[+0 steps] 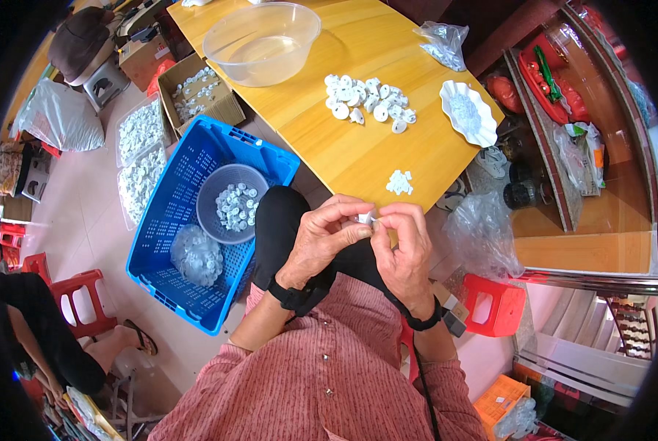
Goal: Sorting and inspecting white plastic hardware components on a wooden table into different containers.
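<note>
I am pinching a small white plastic part (365,217) between the fingertips of both hands: my left hand (321,239) is closing thumb and forefinger narrowly on one end, and my right hand (406,250) is gripping the other end the same way, the two sets of fingers touching around it. The part is sitting just above my knee, at the near edge of the wooden table (329,140).

As I see it, the piece is so small and so covered by my fingers that it could slip out and drop to the floor between my knee and the blue crate (167,220), where it would be hard to find. Pressing unevenly could also snap or misalign it.

Just beyond my fingertips a little cluster of white pieces (399,181) is lying on the table edge. Farther out a larger heap of white parts (368,99) is spreading across the tabletop, with a white scalloped dish (467,112) to its right and a clear plastic basin (261,42) well beyond. To the left of my hands the crate is holding a grey bowl of parts (233,203) and a bagged lot. A red stool (494,305) is standing to my right on the pale floor.
</note>
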Demonstrator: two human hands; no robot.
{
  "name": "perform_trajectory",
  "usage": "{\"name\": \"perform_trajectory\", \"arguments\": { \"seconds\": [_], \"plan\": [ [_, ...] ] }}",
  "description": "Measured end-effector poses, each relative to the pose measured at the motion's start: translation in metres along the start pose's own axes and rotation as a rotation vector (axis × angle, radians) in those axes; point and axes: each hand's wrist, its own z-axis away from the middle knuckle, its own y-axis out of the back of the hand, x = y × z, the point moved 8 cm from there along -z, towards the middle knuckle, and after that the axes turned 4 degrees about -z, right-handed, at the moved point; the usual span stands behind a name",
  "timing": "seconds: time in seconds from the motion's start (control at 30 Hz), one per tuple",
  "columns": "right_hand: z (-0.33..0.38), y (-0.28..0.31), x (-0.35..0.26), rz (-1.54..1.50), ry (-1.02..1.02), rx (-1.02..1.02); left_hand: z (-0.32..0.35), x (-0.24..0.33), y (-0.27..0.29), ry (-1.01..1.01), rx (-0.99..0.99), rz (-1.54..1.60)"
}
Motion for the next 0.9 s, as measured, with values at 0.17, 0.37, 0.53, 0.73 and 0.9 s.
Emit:
{"name": "perform_trajectory", "arguments": {
  "seconds": [0.17, 0.37, 0.53, 0.73, 0.9],
  "plan": [
    [0.001, -0.002, 0.004, -0.065, -0.020, 0.004, 0.000, -0.001, 0.001, 0.013, 0.008, 0.009],
    [0.002, -0.003, 0.011, -0.100, -0.109, -0.019, 0.001, -0.002, -0.001, 0.036, -0.012, 0.023],
    [0.002, -0.005, 0.010, -0.081, -0.101, -0.016, 0.000, 0.002, -0.004, 0.016, -0.058, 0.004],
    [0.005, -0.006, 0.012, -0.092, -0.114, -0.028, 0.000, 0.005, -0.005, -0.008, -0.076, -0.056],
    [0.002, -0.007, 0.012, -0.136, -0.113, -0.016, -0.001, -0.003, -0.001, 0.051, -0.040, 0.028]
  ]
}}
